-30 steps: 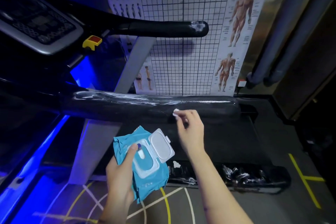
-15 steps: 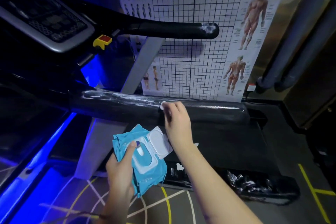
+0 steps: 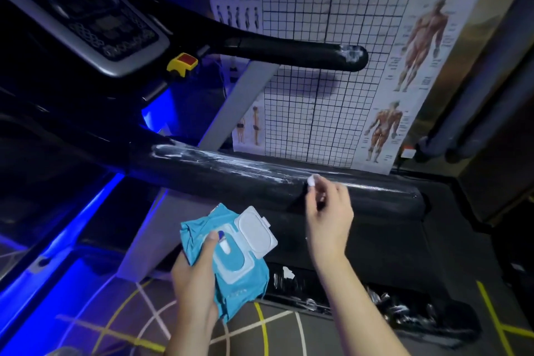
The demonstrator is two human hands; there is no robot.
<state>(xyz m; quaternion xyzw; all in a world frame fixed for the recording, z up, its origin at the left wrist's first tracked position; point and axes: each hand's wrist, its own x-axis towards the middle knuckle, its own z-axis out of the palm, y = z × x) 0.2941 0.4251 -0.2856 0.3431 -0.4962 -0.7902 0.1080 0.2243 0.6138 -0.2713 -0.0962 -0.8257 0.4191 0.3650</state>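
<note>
Along handrail (image 3: pixel 231 179), right grip (image 3: pixel 329 211) pinching wad (image 3: pixel 311 180) shifted rightward, left grip (image 3: pixel 193 274) holding wipes pack (image 3: pixel 245 272)

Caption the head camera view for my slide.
The left hand holds a soft blue wet-wipe pack, white lid open; right hand pinches a small white wad at the smeared black treadmill rail.

Crumpled blue wipes pack (image 3: pixel 231 277), white lid flipped open toward 2 o'clock. White wad (image 3: pixel 311 180), possibly tissue, at its 1 o'clock, against smeared handrail (image 3: pixel 231 179).
</note>
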